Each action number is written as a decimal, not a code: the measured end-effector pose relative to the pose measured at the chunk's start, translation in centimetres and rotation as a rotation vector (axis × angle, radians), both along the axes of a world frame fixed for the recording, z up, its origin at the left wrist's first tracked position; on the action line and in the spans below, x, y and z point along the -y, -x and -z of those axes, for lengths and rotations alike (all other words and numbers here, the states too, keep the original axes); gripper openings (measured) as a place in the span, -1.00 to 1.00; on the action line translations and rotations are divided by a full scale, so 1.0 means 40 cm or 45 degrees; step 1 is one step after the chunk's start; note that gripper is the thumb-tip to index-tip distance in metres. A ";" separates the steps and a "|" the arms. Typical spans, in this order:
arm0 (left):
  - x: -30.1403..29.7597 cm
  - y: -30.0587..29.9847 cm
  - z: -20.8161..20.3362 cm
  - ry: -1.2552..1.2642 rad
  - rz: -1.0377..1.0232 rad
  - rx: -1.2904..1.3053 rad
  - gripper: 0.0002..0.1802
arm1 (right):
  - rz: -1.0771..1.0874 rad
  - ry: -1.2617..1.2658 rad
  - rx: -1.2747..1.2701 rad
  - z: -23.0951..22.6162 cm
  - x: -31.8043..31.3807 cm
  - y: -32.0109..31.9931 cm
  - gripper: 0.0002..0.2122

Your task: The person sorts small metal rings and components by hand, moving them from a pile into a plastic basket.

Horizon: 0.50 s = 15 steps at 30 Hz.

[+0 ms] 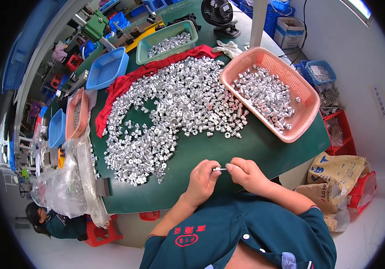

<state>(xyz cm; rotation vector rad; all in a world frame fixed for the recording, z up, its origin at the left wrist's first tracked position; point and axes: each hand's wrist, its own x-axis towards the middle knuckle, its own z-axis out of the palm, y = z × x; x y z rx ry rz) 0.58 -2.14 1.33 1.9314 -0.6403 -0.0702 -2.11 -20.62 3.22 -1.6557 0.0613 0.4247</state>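
Note:
Over the near edge of the green table, my left hand (201,181) pinches a small silver metal part (216,169) between thumb and fingers. Close beside it, my right hand (248,175) is closed on a thin grey rod (223,169) that reaches across to that part. Whether the rod's tip sits inside the part is too small to tell. Beyond my hands spreads a large heap of small silver metal parts (188,94). At the right, a pink plastic basket (306,101) holds many more of them.
A rolled red cloth (143,70) borders the heap's far side. Behind it stand a green basin (141,49), a blue basin (107,67), a white glove (228,48) and a black fan (217,13). Plastic bags (62,188) lie along the left edge; another person (58,224) sits there.

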 end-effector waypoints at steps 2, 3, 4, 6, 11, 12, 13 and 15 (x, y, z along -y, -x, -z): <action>-0.004 -0.005 -0.004 -0.069 0.058 0.112 -0.79 | 0.005 -0.110 -0.123 0.009 0.002 0.002 -0.70; -0.005 -0.005 -0.006 -0.091 0.071 0.145 -0.80 | 0.010 -0.220 -0.244 0.013 0.002 0.004 -0.69; -0.006 -0.005 -0.007 -0.113 0.085 0.177 -0.82 | 0.010 -0.221 -0.244 0.016 0.000 0.006 -0.69; 0.005 -0.006 -0.004 -0.081 0.060 0.195 -0.82 | 0.050 -0.411 -0.356 0.018 -0.007 0.006 -0.70; 0.016 0.016 0.006 -0.029 -0.071 0.055 -0.81 | 0.011 0.000 0.029 0.027 -0.013 0.000 -0.71; 0.018 0.020 0.004 0.040 -0.110 -0.133 -0.77 | 0.003 0.105 0.195 0.035 -0.013 -0.002 -0.73; 0.019 0.021 0.003 0.108 -0.149 -0.322 -0.73 | 0.004 0.106 0.197 0.045 -0.013 -0.003 -0.73; 0.011 0.011 0.006 0.201 -0.110 -0.540 -0.69 | -0.037 0.298 0.675 0.062 -0.010 -0.006 -0.77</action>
